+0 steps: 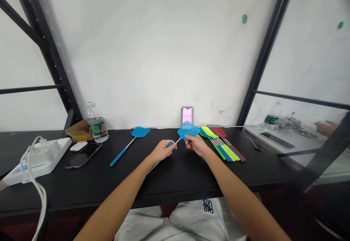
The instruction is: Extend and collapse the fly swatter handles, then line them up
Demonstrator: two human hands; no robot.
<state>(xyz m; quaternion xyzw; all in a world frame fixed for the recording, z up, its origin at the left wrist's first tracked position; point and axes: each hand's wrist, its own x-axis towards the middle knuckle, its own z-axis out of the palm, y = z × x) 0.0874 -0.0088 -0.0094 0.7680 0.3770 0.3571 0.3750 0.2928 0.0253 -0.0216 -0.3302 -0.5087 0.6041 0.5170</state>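
Between my hands is a blue fly swatter (188,129), its mesh head tilted up above the black table. My left hand (163,150) is closed round its blue grip, near the thin metal shaft. The thumb and fingers of my right hand (197,145) pinch the lower edge of the mesh head. A second blue fly swatter (119,157) lies to the left of my left hand, grip toward me. Just right of my right hand, several fly swatters (228,151) in green, blue, yellow and red lie side by side, their heads overlapping by the wall.
A phone (187,116) with a lit screen leans on the wall behind. On the left are a water bottle (97,124), a cardboard box (80,131), a dark phone (84,156), a white case (78,146) and a power strip (41,160) with cables. Black shelf posts (264,55) flank the table.
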